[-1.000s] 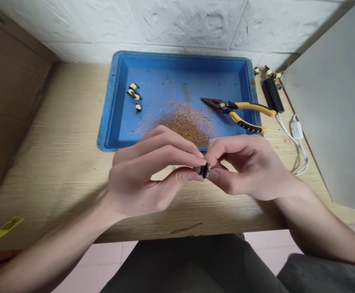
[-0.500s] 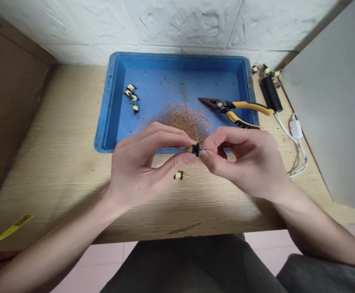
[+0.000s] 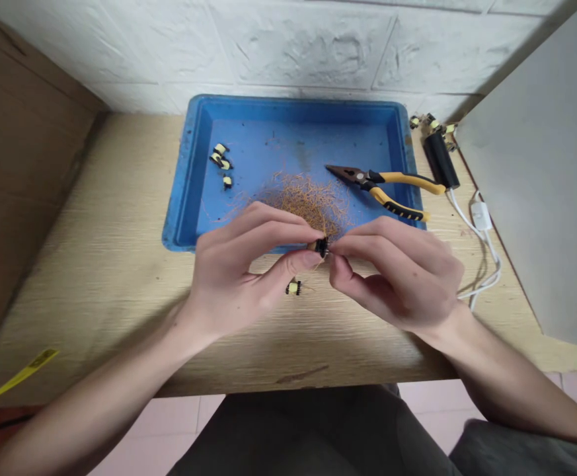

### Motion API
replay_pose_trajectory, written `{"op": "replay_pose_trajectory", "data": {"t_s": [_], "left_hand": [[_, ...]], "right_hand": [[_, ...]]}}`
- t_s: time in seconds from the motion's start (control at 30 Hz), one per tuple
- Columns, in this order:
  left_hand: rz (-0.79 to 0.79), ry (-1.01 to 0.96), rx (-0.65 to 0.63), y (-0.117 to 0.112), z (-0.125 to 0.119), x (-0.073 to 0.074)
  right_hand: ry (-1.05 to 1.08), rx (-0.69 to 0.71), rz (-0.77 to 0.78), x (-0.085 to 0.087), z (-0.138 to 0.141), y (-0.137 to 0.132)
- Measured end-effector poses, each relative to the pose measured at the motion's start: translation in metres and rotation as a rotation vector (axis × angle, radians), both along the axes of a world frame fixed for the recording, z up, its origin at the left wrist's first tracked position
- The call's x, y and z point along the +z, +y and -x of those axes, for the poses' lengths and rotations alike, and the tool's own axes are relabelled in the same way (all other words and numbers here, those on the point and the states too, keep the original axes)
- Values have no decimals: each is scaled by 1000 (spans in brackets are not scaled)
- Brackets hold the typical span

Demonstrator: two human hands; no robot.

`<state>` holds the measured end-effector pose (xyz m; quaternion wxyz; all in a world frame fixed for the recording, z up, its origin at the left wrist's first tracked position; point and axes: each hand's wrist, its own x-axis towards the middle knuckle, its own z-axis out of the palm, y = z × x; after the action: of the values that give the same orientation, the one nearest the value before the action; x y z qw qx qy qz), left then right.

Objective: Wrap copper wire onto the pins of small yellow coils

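Between the thumb and fingers of my left hand (image 3: 253, 264) is a small transformer (image 3: 320, 247), its black pin base turned to the right. Thin copper-coloured wire ends stick out from it. My right hand (image 3: 397, 271) has its fingertips closed at the transformer's pins; whatever they pinch is too small to make out. Just below, a second small transformer (image 3: 294, 287) with yellow tape and loose wire ends lies on the table. Behind my hands, a heap of cut copper-coloured wire bits (image 3: 312, 201) lies in the blue tray (image 3: 175, 198).
Long-nose pliers (image 3: 362, 178) with yellow and black handles lie across the tray's right side. Several small transformers (image 3: 221, 157) sit in the tray's left part. To the right are a black cylinder (image 3: 441, 160), more transformers (image 3: 433, 123) and a white cable with an inline switch (image 3: 481, 216).
My right hand has shifted its grip at the pins, with the thumb now lower and the knuckles turned over. My left hand keeps holding the transformer. The whole view has shifted slightly.
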<state>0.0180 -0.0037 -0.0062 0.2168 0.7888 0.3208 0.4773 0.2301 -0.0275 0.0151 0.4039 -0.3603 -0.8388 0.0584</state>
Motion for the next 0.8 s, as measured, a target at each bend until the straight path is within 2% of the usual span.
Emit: {"op": "replay_pose_trajectory", "data": {"t_s": [0.2,0.33,0.43,0.53,0.7,0.8], "left_hand": [[-31,59,-24,0,-1,1],[-17,43,-36,1,-1,1],[-90,66,-44,3,0,0],[-229,120,-43,5,1,0],[-230,178,-57,4,5,2],[-321,195,-71,6,7,3]], "right_hand": [[30,2,48,-2,0,1],[139,-21,238,-1,2,-2],[229,-26,395,2,3,-3],[299,-27,473,3,5,-3],[453,-9,584,1,9,-3],[529,25,680,0,11,-3]]}}
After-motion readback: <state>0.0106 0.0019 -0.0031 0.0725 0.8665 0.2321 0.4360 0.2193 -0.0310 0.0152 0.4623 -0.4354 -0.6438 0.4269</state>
